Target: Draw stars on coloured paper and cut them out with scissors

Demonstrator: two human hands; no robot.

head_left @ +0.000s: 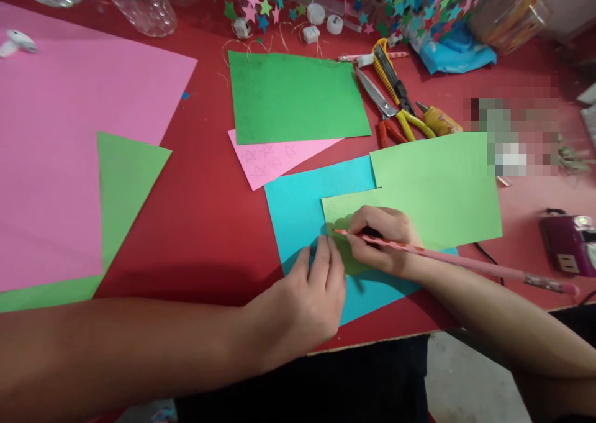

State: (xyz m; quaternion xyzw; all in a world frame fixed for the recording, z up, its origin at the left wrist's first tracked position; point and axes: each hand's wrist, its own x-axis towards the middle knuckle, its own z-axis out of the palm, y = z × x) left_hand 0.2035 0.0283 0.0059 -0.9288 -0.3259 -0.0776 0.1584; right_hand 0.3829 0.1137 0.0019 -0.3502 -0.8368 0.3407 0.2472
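My right hand (384,240) is closed round a long pink pencil (465,263), its tip resting on a light green sheet of paper (437,187). A faint star outline shows near the sheet's upper left corner. That sheet lies over a cyan sheet (302,205) near the table's front edge. My left hand (307,295) lies next to the pencil tip, fingers stretched out and pressing on the papers' edge.
A dark green sheet (293,94) overlaps a pink sheet with drawn stars (272,159). A large pink sheet (60,150) and a green piece (123,181) lie at left. Scissors (379,103), a yellow cutter (388,72), a glue gun (437,120), bottle caps and star-covered bottles (363,0) stand behind.
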